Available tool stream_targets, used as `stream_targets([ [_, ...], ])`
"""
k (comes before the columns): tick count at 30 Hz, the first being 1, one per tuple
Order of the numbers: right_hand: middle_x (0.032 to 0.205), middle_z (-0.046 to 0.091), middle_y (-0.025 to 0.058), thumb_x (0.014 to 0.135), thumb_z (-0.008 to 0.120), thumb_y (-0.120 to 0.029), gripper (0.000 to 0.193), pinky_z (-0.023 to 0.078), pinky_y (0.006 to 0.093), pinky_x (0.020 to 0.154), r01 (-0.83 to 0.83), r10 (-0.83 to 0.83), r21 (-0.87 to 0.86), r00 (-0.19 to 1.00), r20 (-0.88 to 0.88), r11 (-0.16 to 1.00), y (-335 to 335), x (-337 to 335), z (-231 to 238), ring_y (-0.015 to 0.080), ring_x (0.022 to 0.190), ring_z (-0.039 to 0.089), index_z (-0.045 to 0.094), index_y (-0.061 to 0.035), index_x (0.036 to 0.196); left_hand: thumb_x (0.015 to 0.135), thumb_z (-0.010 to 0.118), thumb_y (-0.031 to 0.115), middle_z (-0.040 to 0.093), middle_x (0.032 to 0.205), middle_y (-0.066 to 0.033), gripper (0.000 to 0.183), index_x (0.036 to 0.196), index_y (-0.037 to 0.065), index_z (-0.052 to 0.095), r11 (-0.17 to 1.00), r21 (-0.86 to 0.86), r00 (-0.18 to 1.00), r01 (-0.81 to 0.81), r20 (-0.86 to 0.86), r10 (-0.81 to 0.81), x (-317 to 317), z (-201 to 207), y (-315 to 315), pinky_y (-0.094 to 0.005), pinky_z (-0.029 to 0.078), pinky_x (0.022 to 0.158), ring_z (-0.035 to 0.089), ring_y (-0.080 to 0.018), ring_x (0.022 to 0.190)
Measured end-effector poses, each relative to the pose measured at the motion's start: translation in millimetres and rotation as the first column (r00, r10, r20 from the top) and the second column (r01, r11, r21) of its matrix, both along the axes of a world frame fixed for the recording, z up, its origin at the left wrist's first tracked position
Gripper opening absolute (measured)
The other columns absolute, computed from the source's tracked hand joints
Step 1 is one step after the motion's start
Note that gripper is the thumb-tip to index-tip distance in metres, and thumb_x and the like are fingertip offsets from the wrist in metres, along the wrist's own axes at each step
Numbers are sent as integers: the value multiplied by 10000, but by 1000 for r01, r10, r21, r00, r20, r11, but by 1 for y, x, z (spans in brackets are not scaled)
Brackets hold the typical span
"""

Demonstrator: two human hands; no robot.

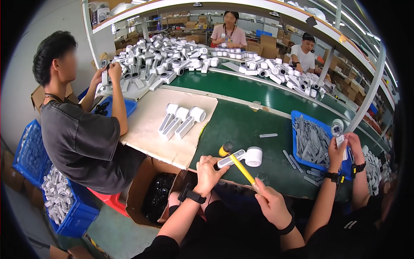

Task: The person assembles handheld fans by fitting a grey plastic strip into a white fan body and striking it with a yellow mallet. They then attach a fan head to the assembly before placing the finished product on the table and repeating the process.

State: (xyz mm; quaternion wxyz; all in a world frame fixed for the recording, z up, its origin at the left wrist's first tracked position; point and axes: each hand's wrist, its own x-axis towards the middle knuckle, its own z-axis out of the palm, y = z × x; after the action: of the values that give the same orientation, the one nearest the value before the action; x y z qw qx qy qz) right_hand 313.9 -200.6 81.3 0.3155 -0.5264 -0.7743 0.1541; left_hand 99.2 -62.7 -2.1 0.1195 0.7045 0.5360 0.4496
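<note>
The left hand is closed on the near left end of a white and grey device, its thumb along the handle, while the device's round white head points right. The right hand is curled firmly around the lower end of a mallet with a yellow handle and a black and yellow head. The mallet's handle crosses in front of the device; whether the two touch, I cannot tell. Both are over the near edge of the green tabletop.

Farther left, three similar devices stand side by side on a pale sheet. A single grey strip lies beyond the held device, and more loose strips lie to the right, beside a blue tray filled with the same kind of piece.

At the right, a co-worker's hands hold another device. At the left, a seated co-worker raises one too, behind a smaller blue tray of black parts. A big heap of devices spreads across the far left, with two more people beyond.
</note>
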Motion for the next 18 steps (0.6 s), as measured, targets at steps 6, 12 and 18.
stream_targets([
  [6,877,618,191,885,628,-16,497,499,371,742,96,-102,-65,991,-91,993,2,10,-3,355,807,631,537,-30,1373,715,831,278,656,853,-79,309,954,93,766,1000,-16,1000,10,0,-10,-1,0,0,-405,419,814,567,-285,950],
  [12,964,664,193,885,623,7,529,510,351,774,58,-58,-2,992,-115,998,18,26,-30,318,836,661,502,-10,1399,750,811,277,675,865,-108,313,988,80,756,999,8,997,51,-61,-51,-7,4,3,-411,469,759,614,-312,847],
  [18,1055,677,131,891,626,24,525,482,257,712,59,-160,-228,875,-457,972,0,20,-25,133,776,598,501,11,1401,944,659,262,627,772,-33,298,1168,68,684,947,-193,872,257,469,-141,-15,16,14,-289,439,543,533,-164,579],
])
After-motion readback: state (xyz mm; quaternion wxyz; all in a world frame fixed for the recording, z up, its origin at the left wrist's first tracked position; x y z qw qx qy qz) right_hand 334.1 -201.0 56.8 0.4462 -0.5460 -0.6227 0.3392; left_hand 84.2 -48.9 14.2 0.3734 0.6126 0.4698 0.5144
